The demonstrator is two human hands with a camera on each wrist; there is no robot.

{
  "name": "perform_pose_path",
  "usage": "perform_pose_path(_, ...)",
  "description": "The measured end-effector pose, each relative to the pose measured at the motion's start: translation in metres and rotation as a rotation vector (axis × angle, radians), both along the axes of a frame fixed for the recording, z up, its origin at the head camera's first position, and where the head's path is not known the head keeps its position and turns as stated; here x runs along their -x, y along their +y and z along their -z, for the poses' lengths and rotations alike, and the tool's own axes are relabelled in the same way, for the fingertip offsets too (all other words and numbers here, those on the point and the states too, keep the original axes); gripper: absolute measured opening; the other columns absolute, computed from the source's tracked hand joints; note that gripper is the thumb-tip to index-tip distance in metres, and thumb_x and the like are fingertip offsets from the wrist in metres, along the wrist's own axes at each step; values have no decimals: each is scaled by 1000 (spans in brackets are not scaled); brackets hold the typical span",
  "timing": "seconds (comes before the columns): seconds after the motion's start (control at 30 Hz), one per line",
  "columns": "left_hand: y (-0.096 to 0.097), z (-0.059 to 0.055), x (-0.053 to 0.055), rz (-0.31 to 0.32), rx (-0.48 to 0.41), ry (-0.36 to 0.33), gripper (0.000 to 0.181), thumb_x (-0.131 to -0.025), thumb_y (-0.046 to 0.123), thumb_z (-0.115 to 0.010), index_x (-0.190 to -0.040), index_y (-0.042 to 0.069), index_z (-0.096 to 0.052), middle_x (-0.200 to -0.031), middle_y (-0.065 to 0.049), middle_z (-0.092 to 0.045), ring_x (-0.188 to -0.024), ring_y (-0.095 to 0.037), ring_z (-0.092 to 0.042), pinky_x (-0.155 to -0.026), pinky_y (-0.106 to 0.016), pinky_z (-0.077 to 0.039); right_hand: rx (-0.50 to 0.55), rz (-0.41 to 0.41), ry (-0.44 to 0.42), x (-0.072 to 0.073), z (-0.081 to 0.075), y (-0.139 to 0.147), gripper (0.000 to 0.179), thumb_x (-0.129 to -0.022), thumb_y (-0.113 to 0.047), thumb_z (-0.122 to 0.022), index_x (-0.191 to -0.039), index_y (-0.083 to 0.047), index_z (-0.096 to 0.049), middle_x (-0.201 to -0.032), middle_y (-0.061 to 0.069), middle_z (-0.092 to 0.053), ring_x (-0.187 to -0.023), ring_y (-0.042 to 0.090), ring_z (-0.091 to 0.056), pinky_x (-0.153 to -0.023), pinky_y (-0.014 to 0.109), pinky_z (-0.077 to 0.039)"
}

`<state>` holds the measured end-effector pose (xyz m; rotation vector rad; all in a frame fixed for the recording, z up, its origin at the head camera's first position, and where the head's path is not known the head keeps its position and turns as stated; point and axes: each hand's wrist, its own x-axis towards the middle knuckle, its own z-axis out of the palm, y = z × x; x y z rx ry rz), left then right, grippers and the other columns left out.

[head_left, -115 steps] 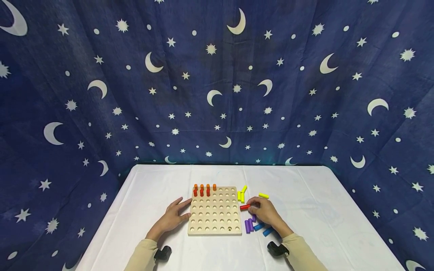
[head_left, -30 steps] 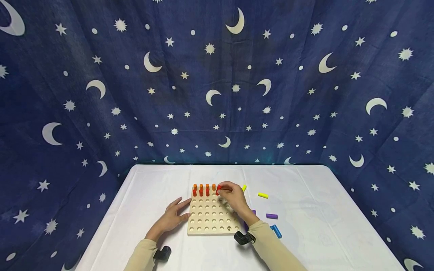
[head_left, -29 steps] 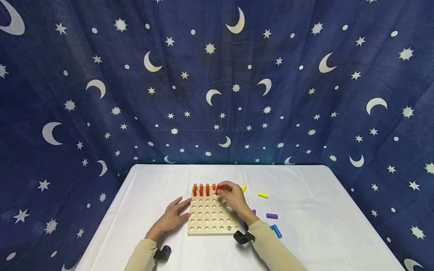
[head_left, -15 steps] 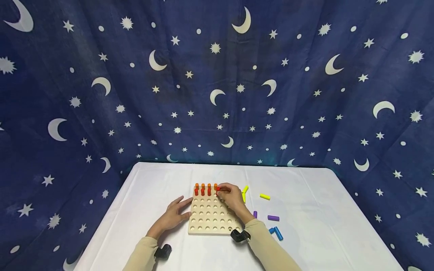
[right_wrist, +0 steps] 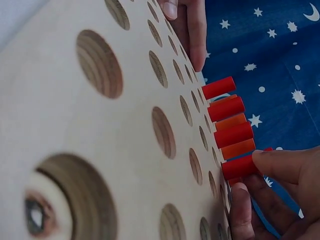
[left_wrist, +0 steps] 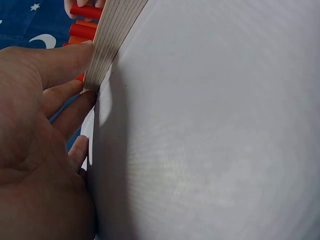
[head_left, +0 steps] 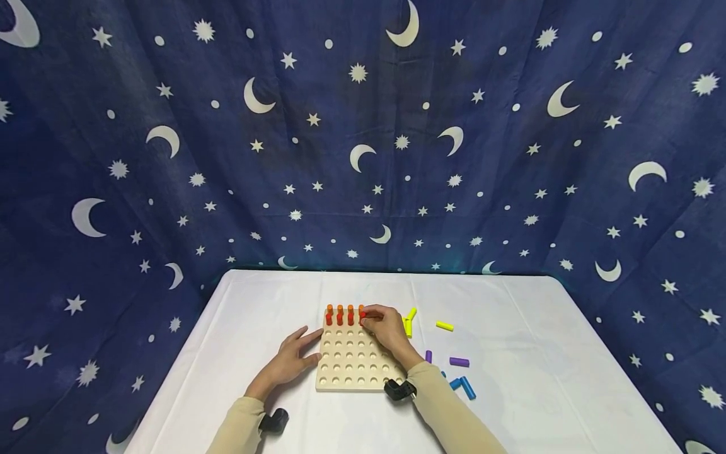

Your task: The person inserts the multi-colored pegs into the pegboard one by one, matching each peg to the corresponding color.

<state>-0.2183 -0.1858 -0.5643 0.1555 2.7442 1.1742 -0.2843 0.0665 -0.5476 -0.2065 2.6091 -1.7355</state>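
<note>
A light wooden pegboard (head_left: 348, 362) with rows of round holes lies on the white table. Orange pegs (head_left: 340, 309) stand along its back row, and red pegs (head_left: 339, 320) stand in the row before them. My right hand (head_left: 386, 328) pinches a red peg (right_wrist: 240, 166) between thumb and fingers at the right end of the red row; its lower end is at a hole. At the board's left edge my left hand (head_left: 288, 361) rests with fingers spread, thumb and fingertips touching the side, as the left wrist view shows.
Right of the board lie loose yellow pegs (head_left: 445, 326), purple pegs (head_left: 459, 362) and blue pegs (head_left: 467, 388), some partly hidden by the right arm. A dark blue curtain (head_left: 363, 157) with moons and stars hangs behind the table (head_left: 272, 296).
The right hand has carried a red peg from the board's right side to the red row, then lowered it into line with the others. The left hand has stayed at the board's edge.
</note>
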Motion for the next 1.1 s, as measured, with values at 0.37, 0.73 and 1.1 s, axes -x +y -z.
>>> perform_pose_path(0.37, 0, -3, -1, 11, -4, 18, 58, -88, 32, -71, -143, 20, -53, -157, -23, -32, -146, -50, -23, -113, -72, -20, -31, -3, 35, 0, -1, -1, 18, -82, -6, -76, -100, -10, -77, -92, 7, -77, -79, 10, -69, -71, 23, -56)
perform_pose_path(0.73, 1, 0, -1, 2, -6, 6, 59, -88, 31, -71, -143, 21, -53, -157, -21, -32, -146, -49, -23, -113, -72, -20, -79, -13, 39, 1, 2, 0, 20, -81, -6, -75, -100, -10, -77, -91, 5, -77, -77, 8, -67, -68, 22, -54)
perform_pose_path(1.1, 1, 1, -1, 7, -7, 13, 58, -89, 31, -71, -143, 21, -53, -157, -21, -33, -146, -48, -23, -113, -72, -20, -84, -39, 86, -12, -28, 8, 20, -85, -5, -70, -105, -8, -74, -97, 6, -76, -86, 18, -70, -75, 30, -57)
